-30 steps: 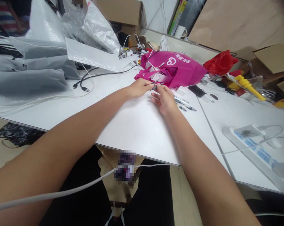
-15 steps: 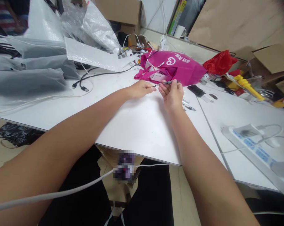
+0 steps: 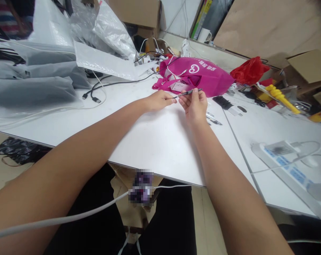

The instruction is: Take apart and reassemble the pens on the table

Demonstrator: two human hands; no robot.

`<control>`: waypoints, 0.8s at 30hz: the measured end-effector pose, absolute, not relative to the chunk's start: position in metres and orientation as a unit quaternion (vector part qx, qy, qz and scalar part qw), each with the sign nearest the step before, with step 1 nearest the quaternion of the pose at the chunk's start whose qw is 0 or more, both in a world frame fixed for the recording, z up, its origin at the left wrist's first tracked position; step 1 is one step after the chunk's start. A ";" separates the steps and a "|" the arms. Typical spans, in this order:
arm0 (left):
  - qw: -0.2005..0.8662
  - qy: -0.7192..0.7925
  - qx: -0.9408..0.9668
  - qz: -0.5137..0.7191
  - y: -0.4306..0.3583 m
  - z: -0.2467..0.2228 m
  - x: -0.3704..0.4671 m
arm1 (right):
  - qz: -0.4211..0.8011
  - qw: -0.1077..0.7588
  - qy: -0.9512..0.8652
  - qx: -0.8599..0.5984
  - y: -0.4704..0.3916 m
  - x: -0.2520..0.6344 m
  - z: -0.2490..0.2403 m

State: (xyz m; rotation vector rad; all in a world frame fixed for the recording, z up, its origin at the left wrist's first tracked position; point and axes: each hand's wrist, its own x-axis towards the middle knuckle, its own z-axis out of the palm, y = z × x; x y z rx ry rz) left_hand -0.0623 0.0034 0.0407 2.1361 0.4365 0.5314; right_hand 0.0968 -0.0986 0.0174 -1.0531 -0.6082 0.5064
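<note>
A slim dark pen with a grey barrel [image 3: 186, 93] is held above the white desk [image 3: 150, 134], just in front of the magenta fabric bag [image 3: 203, 76]. The right hand [image 3: 195, 106] is raised, its fingertips pinched shut on the rear half of the pen. The left hand [image 3: 158, 100] rests on the desk, thumb and forefinger closed at the pen's thin front end; whether that end is truly gripped cannot be told.

Risks are judged as follows. Both holds are fingertip pinches on a narrow, smooth shaft; an uneven pull could let it slip and drop to the desk. A small part freed at the tip could roll towards the loose pens [image 3: 212, 118] lying beside the right wrist and be confused with them. The bag's straps, close behind, could be snagged.
</note>
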 end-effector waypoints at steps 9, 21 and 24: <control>0.448 0.155 0.854 0.216 -0.003 0.047 -0.065 | 0.254 0.761 -0.319 -0.503 -0.100 0.092 0.016; 0.417 0.186 0.867 0.198 0.000 0.044 -0.062 | 0.274 0.730 -0.326 -0.535 -0.107 0.077 0.025; 0.388 0.201 0.878 0.195 -0.001 0.044 -0.062 | 0.271 0.725 -0.325 -0.544 -0.106 0.080 0.023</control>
